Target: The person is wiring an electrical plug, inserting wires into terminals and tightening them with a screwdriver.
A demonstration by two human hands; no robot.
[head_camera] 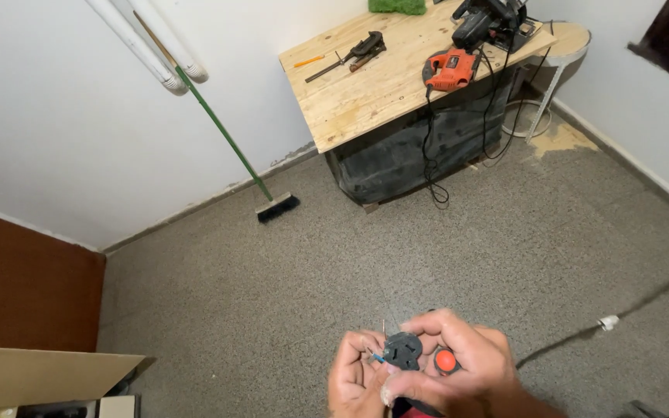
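Note:
Low in the head view, my left hand and my right hand meet around a small dark round plug part with thin wires sticking out of it. The left hand's fingers cup it from below and the right hand's fingers pinch it from the right. A tool with a red-orange handle end sits in my right hand, mostly hidden by the fingers.
A plywood workbench stands at the far wall with an orange power tool, a dark saw and a clamp on it. A green-handled broom leans on the wall. A dark cable crosses the floor at right; cardboard box at lower left.

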